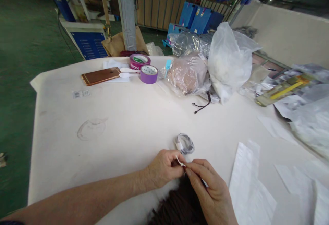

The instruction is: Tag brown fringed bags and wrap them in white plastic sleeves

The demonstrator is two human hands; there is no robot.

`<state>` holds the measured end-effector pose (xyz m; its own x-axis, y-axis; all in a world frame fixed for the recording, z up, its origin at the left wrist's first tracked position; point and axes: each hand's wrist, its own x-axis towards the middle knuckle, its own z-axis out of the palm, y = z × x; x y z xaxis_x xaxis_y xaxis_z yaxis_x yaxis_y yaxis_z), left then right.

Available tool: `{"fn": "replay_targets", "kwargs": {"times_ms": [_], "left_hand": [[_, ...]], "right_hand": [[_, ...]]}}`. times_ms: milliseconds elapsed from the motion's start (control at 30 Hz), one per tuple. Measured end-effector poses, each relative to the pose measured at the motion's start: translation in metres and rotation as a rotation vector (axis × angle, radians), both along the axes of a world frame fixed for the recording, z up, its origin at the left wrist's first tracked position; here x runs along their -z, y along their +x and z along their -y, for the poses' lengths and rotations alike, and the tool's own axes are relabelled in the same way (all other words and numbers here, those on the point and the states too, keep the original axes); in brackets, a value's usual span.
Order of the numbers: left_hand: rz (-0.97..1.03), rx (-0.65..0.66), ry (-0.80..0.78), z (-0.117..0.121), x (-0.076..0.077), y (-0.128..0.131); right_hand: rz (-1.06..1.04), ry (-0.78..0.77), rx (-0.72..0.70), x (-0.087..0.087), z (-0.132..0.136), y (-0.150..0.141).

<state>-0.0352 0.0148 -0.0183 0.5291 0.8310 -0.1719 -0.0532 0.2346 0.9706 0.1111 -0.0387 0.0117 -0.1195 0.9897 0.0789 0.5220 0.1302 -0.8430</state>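
Observation:
My left hand [164,170] and my right hand [210,185] meet near the front of the table, fingertips almost touching. Between their pinched fingers is a thin white plastic strip [180,161], curved at its free end. Below the fingers lies a dark brown fringed bundle [180,206], partly hidden by my right hand and cut off by the bottom edge of the view. Just beyond my fingertips, a small grey coil [189,146] with a white tag rests on the table.
The white-covered table [123,122] holds a phone [100,76], a purple tape roll [149,75], and a pink tape roll [136,65]. Plastic bags [226,60] and a wrapped brown item [189,74] stand at the back. White paper sheets [249,180] lie right.

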Motion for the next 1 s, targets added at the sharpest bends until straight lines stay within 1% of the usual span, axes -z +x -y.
{"fn": "replay_targets", "kwargs": {"times_ms": [67, 167, 233, 367, 433, 500, 600, 667, 733, 800, 867, 933, 1000], "left_hand": [[0.016, 0.016, -0.032, -0.003, -0.002, -0.001], [0.082, -0.009, -0.060, -0.007, -0.005, -0.004], [0.129, -0.014, -0.152, -0.008, -0.007, -0.006], [0.208, -0.063, -0.359, -0.009, -0.009, -0.010], [0.262, -0.059, -0.433, -0.011, -0.010, -0.011], [0.311, -0.027, -0.485, -0.012, -0.011, -0.012], [0.349, 0.010, -0.502, -0.014, -0.011, -0.012], [0.349, 0.014, -0.499, -0.014, -0.012, -0.012], [0.341, 0.009, -0.501, -0.013, -0.012, -0.012], [0.333, 0.002, -0.506, -0.013, -0.013, -0.012], [0.326, 0.004, -0.507, -0.013, -0.013, -0.011], [0.317, 0.012, -0.501, -0.014, -0.013, -0.011], [0.308, 0.019, -0.494, -0.014, -0.013, -0.012]], "right_hand": [[0.019, 0.031, -0.004, -0.005, -0.002, -0.003], [0.032, 0.036, -0.007, -0.011, -0.006, -0.002], [0.059, 0.017, 0.010, -0.011, -0.008, 0.006], [0.199, -0.023, 0.076, -0.002, -0.010, 0.040], [0.262, -0.074, 0.047, 0.004, -0.009, 0.055], [0.307, -0.149, -0.005, 0.008, -0.010, 0.062], [0.371, -0.227, -0.077, 0.007, -0.013, 0.059], [0.406, -0.231, -0.132, 0.004, -0.018, 0.054], [0.397, -0.238, -0.170, 0.001, -0.024, 0.051], [0.349, -0.255, -0.149, -0.001, -0.032, 0.052], [0.317, -0.265, -0.088, -0.001, -0.039, 0.053], [0.350, -0.266, -0.038, 0.002, -0.046, 0.052], [0.413, -0.293, -0.018, 0.004, -0.051, 0.048]]}}
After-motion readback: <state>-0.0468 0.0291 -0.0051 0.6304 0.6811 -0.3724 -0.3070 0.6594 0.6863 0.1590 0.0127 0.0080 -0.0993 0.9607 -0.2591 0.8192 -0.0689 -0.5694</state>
